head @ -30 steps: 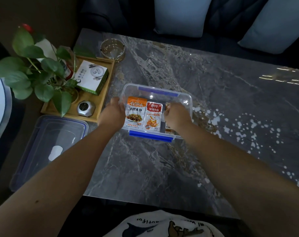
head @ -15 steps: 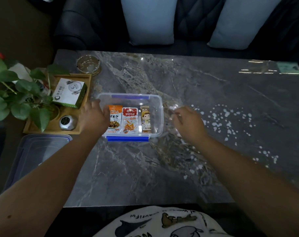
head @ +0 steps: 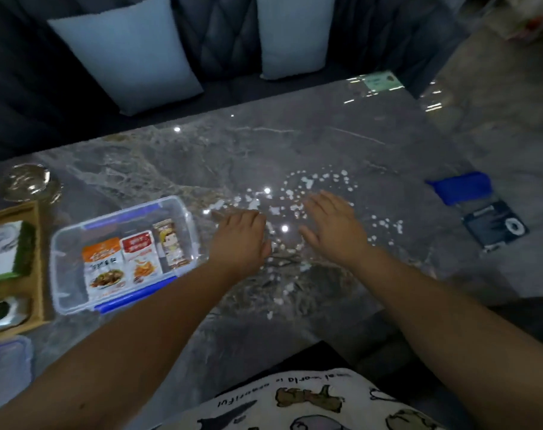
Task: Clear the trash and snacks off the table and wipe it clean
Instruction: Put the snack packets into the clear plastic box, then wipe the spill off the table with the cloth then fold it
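White crumbs (head: 307,184) lie scattered over the middle of the grey marble table (head: 341,144). My left hand (head: 240,240) and my right hand (head: 332,228) are spread flat, palms down, side by side over the crumbs, with a patch of crumbs between them. Neither holds anything. A clear plastic box (head: 65,274) with blue clips stands to the left of my left hand. Three snack packets (head: 130,259) lie in it. A blue cloth (head: 459,187) lies at the table's right side.
A wooden tray (head: 37,274) with a green and white box and a small round device stands at the far left. A glass ashtray (head: 28,181) sits behind it. The box's lid (head: 6,364) lies bottom left. A dark packet (head: 493,228) lies below the cloth. A sofa with cushions runs behind.
Both hands have let go of the plastic box and moved right, over the crumbs. The view has swung right, bringing the blue cloth and dark packet into sight.
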A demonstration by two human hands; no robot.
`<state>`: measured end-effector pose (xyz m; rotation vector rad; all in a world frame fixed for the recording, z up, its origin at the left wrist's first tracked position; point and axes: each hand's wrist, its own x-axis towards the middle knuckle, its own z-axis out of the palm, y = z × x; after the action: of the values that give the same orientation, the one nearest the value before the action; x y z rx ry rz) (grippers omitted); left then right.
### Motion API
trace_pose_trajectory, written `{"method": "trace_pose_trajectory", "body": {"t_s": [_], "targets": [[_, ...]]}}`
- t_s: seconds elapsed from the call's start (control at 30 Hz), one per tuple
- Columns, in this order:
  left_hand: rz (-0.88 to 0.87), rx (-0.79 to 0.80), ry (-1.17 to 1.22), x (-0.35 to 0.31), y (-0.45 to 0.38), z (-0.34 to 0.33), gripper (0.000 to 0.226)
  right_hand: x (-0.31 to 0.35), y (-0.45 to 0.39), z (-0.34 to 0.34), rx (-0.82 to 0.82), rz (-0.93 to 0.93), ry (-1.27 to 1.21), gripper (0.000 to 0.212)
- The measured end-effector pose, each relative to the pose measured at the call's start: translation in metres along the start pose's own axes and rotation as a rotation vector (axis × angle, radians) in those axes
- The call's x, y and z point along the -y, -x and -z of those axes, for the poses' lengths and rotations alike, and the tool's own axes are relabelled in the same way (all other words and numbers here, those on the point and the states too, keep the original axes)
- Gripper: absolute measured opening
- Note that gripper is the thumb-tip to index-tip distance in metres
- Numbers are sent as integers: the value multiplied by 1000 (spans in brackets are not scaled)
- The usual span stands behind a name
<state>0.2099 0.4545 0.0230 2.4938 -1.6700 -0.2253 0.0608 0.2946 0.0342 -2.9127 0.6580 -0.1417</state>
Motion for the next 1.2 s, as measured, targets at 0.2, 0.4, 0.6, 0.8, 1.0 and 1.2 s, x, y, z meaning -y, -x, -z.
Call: {"method": "trace_pose_trajectory", "body": {"t_s": [0.2, 0.4, 0.6, 0.8, 1.0, 1.2], "targets": [[-102, -12, 2, -64, -49, -13, 48, -79, 29, 12, 40, -50, -35, 56], [-68, 7, -2, -130, -100, -35, 45, -165, 40, 7, 14, -78, -52, 53], [28, 30, 19, -213, -155, -57, 48, -266, 48, 9, 63, -7, -82, 51], [82, 65, 47, -287, -204, -81, 47, -364, 56, 16, 138, 8, -65, 57], [1, 124, 81, -336, -244, -112, 46, -447, 58, 6, 237, -22, 16, 66], [-74, 151, 82, -375, -263, -152, 62, -498, 43, -8, 333, 71, 129, 77]]}}
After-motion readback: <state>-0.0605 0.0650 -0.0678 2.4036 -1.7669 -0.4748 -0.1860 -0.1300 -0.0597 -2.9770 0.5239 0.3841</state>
